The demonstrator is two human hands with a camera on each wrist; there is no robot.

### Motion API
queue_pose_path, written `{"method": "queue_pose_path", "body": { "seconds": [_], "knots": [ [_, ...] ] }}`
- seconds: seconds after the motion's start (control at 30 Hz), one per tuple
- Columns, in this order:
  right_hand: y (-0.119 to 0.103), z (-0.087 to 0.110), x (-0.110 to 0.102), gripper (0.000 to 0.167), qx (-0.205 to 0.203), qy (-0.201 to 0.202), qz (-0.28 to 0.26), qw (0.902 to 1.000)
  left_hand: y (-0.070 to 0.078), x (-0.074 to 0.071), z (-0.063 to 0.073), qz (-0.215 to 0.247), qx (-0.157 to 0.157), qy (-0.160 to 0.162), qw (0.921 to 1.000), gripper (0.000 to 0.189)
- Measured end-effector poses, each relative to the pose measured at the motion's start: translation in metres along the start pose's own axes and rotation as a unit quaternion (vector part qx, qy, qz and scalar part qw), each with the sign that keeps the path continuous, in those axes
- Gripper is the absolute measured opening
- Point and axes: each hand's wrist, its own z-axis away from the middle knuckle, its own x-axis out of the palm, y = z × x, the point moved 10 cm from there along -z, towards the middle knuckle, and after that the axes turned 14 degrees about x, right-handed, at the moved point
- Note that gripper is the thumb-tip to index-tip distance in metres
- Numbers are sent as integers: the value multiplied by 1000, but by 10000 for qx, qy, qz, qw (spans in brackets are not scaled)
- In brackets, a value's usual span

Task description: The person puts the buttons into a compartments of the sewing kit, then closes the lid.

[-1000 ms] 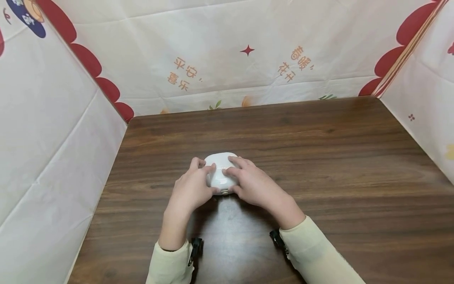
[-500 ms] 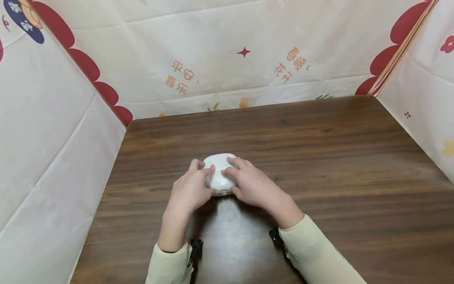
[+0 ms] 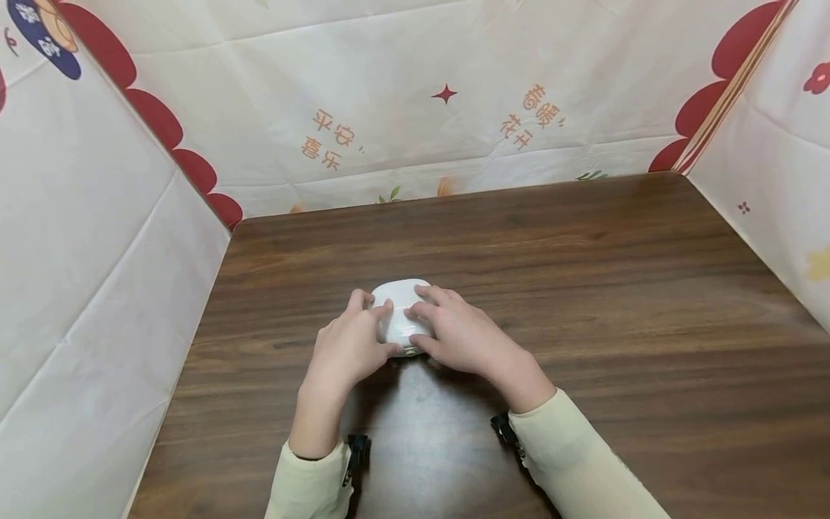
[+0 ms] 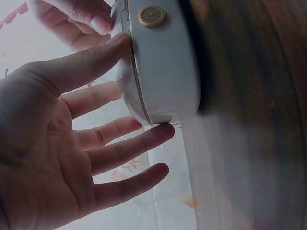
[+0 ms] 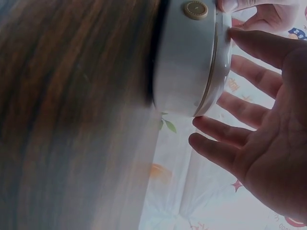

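A small white box (image 3: 400, 328) with a rounded lid stands on the table between my hands. A thin gold line runs along its lid seam, and a round gold button (image 4: 151, 16) sits on its front below the seam. My left hand (image 3: 346, 347) holds the box's left side, thumb at the front by the seam and fingers spread over the lid and side. From the right, my right hand (image 3: 468, 333) holds it with fingertips on the lid top. Its thumb (image 5: 249, 40) lies at the lid's front edge. The lid is down on the base.
The box rests on a brown wood-grain table (image 3: 616, 303). White printed cloth (image 3: 402, 108) hangs behind the table and along both sides. Cream sleeves (image 3: 577, 454) cover the forearms, and a black strap mount (image 3: 357, 458) is at each wrist.
My right thumb has slid slightly up and left from the box's front onto the lid's front edge. The left hand and the box stay nearly still. The head view has shifted a little.
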Motion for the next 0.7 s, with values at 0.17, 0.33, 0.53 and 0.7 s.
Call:
{"method": "queue_pose_path", "body": {
  "seconds": [0.17, 0.33, 0.53, 0.7],
  "knots": [
    [-4, -1, -2, 38, -62, 111, 22, 9999, 5, -1, 1, -276, 26, 9, 9996, 74],
    [-6, -3, -1, 39, -60, 91, -1, 9999, 8, -3, 1, -607, 84, 79, 9981, 75],
    [-10, -3, -1, 38, -80, 202, 140, 9997, 7, -2, 0, -582, 74, 91, 9982, 75],
    [-7, -6, 0, 38, -142, 238, 37, 9996, 6, -1, 0, -564, 63, 97, 9983, 75]
  ]
}}
